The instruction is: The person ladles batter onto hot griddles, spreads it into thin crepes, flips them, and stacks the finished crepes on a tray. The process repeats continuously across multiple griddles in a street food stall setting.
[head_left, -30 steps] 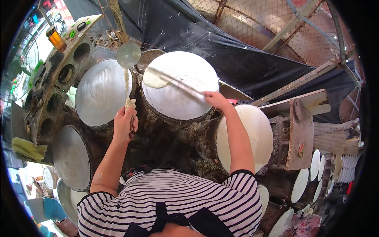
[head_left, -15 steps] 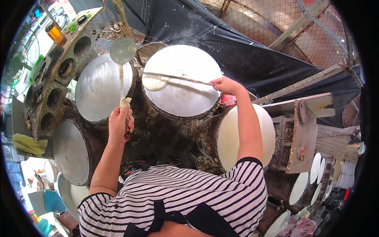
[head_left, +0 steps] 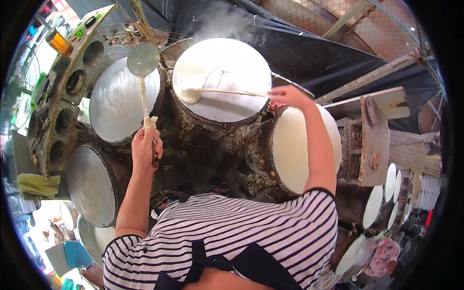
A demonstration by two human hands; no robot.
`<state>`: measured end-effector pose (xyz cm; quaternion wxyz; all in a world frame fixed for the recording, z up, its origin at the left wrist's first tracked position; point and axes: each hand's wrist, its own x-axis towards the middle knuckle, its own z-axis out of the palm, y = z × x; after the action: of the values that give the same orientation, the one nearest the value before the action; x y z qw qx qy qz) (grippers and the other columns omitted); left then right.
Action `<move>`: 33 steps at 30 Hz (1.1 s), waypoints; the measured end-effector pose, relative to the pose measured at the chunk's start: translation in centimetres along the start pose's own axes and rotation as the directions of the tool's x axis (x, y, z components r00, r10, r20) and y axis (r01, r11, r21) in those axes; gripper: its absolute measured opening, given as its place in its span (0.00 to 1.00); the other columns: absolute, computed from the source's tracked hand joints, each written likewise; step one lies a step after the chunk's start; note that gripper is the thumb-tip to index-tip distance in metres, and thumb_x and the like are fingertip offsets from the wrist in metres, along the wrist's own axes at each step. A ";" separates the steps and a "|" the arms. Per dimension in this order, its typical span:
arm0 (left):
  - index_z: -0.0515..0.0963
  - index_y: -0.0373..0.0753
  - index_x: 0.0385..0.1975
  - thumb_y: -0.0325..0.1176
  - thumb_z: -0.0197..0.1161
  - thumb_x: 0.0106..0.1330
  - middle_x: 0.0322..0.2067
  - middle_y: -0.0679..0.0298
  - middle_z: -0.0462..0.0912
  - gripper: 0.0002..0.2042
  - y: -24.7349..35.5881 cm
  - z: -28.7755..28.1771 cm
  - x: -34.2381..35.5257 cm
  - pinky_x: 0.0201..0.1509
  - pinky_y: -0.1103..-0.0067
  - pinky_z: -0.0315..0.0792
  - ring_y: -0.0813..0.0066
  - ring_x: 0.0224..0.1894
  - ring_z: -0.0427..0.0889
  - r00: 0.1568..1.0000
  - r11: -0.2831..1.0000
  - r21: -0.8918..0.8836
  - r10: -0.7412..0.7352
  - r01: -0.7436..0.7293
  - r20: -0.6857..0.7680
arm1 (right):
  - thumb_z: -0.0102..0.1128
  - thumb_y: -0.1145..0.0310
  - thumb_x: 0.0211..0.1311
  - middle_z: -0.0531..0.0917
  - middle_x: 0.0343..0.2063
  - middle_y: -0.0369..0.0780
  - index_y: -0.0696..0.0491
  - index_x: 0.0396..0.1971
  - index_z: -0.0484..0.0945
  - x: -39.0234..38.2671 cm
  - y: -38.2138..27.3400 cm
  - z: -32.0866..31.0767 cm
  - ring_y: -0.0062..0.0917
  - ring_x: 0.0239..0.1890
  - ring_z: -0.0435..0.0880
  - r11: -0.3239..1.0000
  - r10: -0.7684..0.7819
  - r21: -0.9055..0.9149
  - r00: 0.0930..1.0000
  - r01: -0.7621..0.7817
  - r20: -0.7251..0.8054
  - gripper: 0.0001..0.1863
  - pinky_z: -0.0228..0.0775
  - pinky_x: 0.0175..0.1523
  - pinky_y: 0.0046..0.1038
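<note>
My left hand [head_left: 146, 147] is closed around the handle of a metal ladle [head_left: 143, 60], whose round bowl is over the far edge of the left griddle [head_left: 111, 108]. Pale batter coats the ladle's shaft and clumps just above my fingers. My right hand [head_left: 290, 98], slightly blurred, is closed on one end of a long thin spreading stick [head_left: 224, 92]. The stick lies across the big round middle griddle [head_left: 229, 111], its far end at a thick patch of batter [head_left: 191, 98] by the left rim. A thin whitish film covers part of that surface.
Under my right forearm is another griddle [head_left: 295, 150] coated in pale batter. A bare grey griddle [head_left: 92, 188] stands lower left, beside a pot [head_left: 92, 237] of pale liquid. Concrete blocks [head_left: 60, 118] line the left; a wooden board [head_left: 374, 140] stands right. Steam [head_left: 224, 24] rises behind.
My right hand has moved right and toward me, drawing the stick nearer across the middle griddle. More steam shows behind it. My left hand holds the ladle much as before; the whole view has shifted slightly.
</note>
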<state>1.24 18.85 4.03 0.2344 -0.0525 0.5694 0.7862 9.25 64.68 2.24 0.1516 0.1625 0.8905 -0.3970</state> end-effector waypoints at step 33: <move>0.69 0.38 0.29 0.34 0.55 0.65 0.20 0.69 0.68 0.07 0.9 -5.6 -1.1 0.08 0.85 0.60 0.83 0.11 0.66 0.959 0.988 0.119 -0.124 0.096 0.253 | 0.38 0.52 0.67 0.66 0.10 0.35 0.55 0.27 0.66 -4.2 -15.7 34.2 0.20 0.05 0.61 0.108 0.445 0.990 0.887 0.085 -0.125 0.20 0.55 0.09 0.25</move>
<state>0.77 13.14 3.20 0.3528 0.0320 0.5708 0.7407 11.41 28.15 -7.57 -0.1280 0.4078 0.3879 -0.8167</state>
